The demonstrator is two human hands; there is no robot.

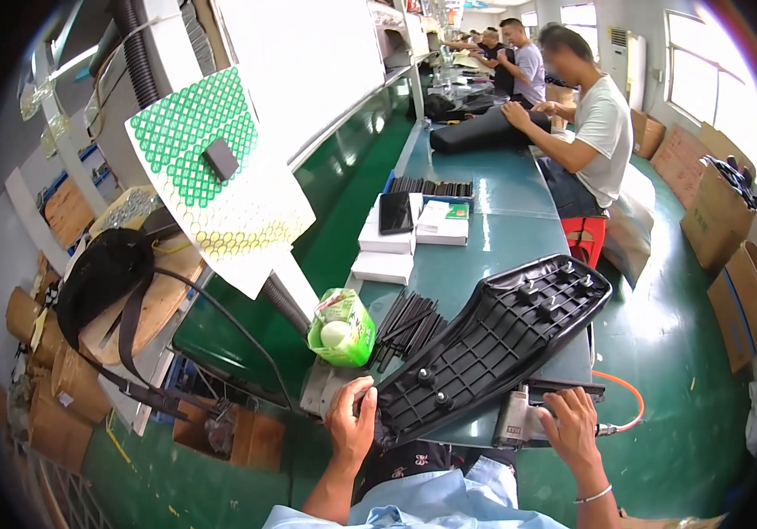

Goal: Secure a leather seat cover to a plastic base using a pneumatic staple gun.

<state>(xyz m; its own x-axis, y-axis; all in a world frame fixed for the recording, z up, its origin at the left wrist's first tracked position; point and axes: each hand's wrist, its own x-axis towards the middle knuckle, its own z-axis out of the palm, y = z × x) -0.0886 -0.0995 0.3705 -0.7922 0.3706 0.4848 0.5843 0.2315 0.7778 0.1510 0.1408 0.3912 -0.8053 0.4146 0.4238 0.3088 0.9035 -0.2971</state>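
Note:
A black motorcycle-type seat (493, 339) lies upside down on the bench, its ribbed plastic base facing up with several metal studs standing out of it. My left hand (352, 419) is beside the near left end of the seat, fingers loosely bent and thumb apart; I cannot tell whether it touches the edge. On the right, an air staple gun (515, 420) lies at the bench's front edge with an orange hose (636, 398) attached. Above its handle end is my right hand (575, 428), fingers spread and not wrapped round it.
Left of the seat lie thin black strips (409, 328) and a green bag (341, 331) holding something round and pale. White boxes (385, 267) carry a phone (395, 213). A patterned board (220, 167) rises at left. A co-worker (603, 123) sits farther along the bench (511, 229).

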